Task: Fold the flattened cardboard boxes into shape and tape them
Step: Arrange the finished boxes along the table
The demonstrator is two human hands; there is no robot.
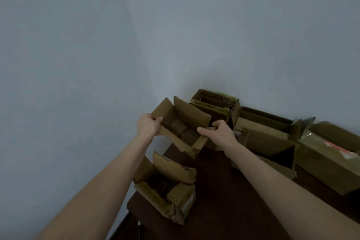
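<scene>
Two forearms [109, 181] stretched over the dark table [224, 181]; the left hand [148, 124] and right hand [216, 132] gripped opposite ends of an open box [181, 121] above the table's far end, fingers curled over its walls, probably squaring it up for taping.

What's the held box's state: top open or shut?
Open. The held box is squared up, its top flaps stand up and the inside shows; left hand and right hand grip opposite ends.
</scene>
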